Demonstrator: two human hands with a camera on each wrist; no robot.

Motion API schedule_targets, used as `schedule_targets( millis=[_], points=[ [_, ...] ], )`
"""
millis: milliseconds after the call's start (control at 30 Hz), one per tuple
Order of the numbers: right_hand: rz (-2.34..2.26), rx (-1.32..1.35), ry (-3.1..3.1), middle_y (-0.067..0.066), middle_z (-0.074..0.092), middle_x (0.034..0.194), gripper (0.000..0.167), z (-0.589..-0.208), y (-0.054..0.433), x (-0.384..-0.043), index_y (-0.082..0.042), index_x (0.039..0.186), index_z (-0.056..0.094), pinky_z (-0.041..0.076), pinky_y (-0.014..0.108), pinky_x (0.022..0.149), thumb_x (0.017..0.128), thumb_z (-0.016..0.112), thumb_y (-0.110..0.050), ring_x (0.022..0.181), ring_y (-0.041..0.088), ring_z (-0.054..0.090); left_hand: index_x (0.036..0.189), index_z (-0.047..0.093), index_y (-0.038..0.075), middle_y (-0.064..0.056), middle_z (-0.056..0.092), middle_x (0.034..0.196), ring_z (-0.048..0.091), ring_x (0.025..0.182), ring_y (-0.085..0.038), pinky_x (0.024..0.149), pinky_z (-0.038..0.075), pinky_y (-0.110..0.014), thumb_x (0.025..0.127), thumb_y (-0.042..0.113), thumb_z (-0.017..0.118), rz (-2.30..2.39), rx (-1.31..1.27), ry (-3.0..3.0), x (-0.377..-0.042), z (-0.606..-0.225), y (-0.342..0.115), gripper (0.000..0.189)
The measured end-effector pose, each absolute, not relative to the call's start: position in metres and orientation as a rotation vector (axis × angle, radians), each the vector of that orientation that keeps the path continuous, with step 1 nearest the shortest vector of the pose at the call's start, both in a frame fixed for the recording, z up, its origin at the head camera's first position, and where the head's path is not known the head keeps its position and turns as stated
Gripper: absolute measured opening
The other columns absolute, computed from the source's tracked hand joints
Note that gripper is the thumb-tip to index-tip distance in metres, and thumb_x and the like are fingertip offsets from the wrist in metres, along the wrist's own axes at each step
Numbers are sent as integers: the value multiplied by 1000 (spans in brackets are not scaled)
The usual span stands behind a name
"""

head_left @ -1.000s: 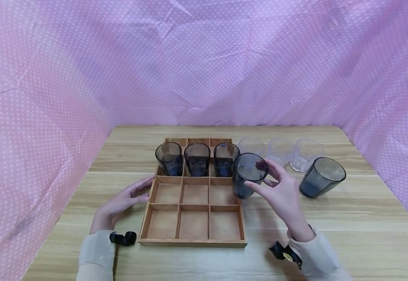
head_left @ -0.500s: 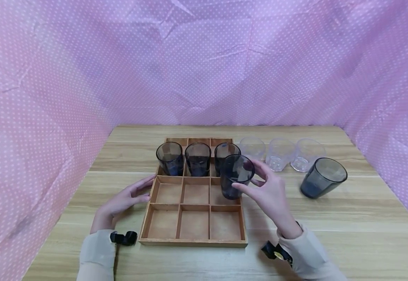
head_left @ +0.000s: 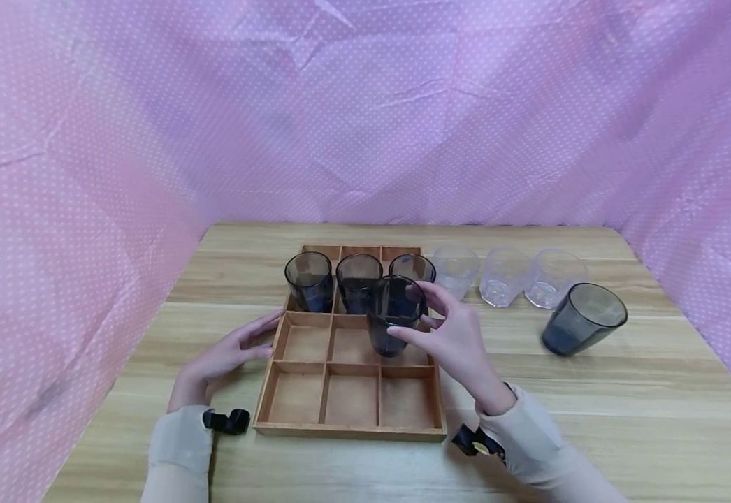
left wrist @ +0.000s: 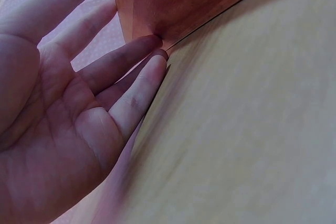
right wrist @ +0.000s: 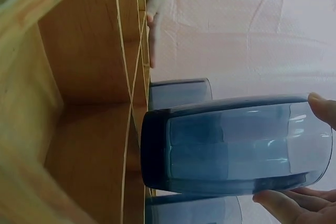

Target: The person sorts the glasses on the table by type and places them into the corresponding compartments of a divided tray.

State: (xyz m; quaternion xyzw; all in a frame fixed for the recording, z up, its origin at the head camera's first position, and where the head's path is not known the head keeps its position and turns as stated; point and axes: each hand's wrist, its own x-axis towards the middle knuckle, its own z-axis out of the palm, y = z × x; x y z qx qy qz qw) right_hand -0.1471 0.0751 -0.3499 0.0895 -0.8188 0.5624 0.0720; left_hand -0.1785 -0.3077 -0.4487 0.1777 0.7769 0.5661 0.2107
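Pink dotted cloth [head_left: 365, 119] hangs behind. Mid-frame, the right hand [head_left: 452, 335] pinches a smoky-grey glass tumbler [head_left: 386, 311] above a brown wooden tray [head_left: 349, 432], which the straight-fingered left hand [head_left: 230, 354] touches; tilting might catch a divider [head_left: 354, 365].

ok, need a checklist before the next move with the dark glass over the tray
1. Right grip on held glass: ok, thumb and fingers on opposite sides.
2. Held glass mouth-up: ok.
3. Held glass down in a compartment: not ok, its base shows above the tray.
4. Gap to three dark glasses behind: cannot tell, views overlap.
5. Left grip at tray's left side: ok, fingertips touch it.
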Motion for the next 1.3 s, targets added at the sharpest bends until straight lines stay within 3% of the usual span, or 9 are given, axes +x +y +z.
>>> schedule_targets(
  millis=[300,500,567,633,867,1200,1300],
  points=[
    [1651,352,-2451,13,69,118,72,-350,64,-151,-5,127,58,57,33,88,63,91,-13,112,25,65,155,23,16,-18,22,160,36,133,5,103,32,-8,94,15,61,1592,509,2135,-184,-448,-305,72],
    [1718,393,-2411,13,68,119,72,-351,52,-155,-4,127,58,56,30,89,64,90,-12,112,25,65,155,23,14,-18,20,160,24,144,-32,103,32,-7,95,16,61,1588,513,2134,-183,-448,-304,71],
    [1735,405,-2405,13,68,119,72,-350,46,-156,-4,128,58,56,30,89,64,90,-12,113,24,65,155,22,13,-19,20,160,21,144,-37,103,32,-7,94,16,61,1598,510,2125,-182,-448,-304,72],
    [1756,414,-2406,12,68,120,72,-349,40,-157,-4,128,58,56,30,89,64,90,-14,115,23,64,155,22,12,-20,20,160,23,144,-34,103,33,-8,95,16,60,1601,518,2125,-181,-448,-305,72],
    [1786,433,-2428,7,69,120,71,-343,18,-160,-7,126,59,56,28,88,63,91,-18,116,18,63,155,22,10,-22,21,159,36,130,10,103,33,-8,95,14,60,1596,551,2148,-180,-449,-306,71],
    [1877,496,-2375,8,70,119,72,-346,-11,-163,-6,127,59,56,26,87,63,91,-16,114,18,64,155,24,13,-20,23,159,35,128,14,103,30,-5,95,15,61,1584,521,2176,-177,-451,-309,70],
    [1891,510,-2368,8,69,119,72,-347,-18,-164,-5,127,59,56,25,88,64,91,-15,114,19,64,154,25,15,-19,25,159,34,134,6,103,29,-5,95,15,61,1567,526,2195,-178,-451,-308,70]
  ],
)
